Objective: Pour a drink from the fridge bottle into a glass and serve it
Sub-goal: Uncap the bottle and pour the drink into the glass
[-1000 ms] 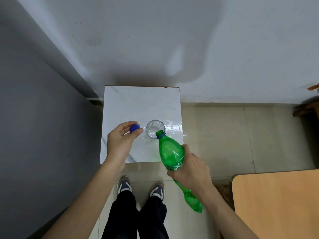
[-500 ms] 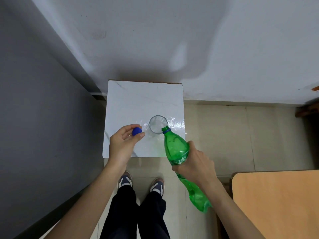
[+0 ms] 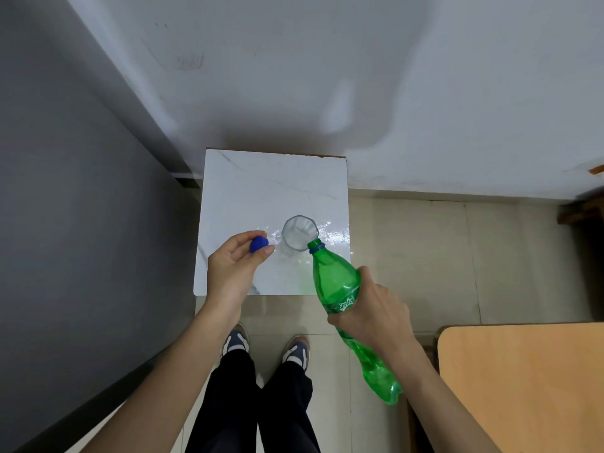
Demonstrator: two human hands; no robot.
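Note:
A clear faceted glass [image 3: 299,231] stands on the small white marble-look table [image 3: 255,188], near its right front part. My right hand [image 3: 376,313] grips a green Sprite bottle [image 3: 335,282] around its label. The bottle is tilted, its uncapped mouth resting at the glass's near right rim and its base pointing back toward me. Just left of the glass, my left hand [image 3: 233,268] pinches the blue bottle cap [image 3: 259,244] between thumb and fingers. I cannot make out a stream of liquid.
A grey wall runs along the left, a white wall behind the table. Beige floor tiles lie to the right. A wooden tabletop [image 3: 523,387] fills the lower right corner. My legs and shoes [image 3: 266,349] stand at the table's front edge.
The bottle's base has swung out to the right and its mouth has shifted from the glass's front to its right rim. The left hand keeps the cap beside the glass.

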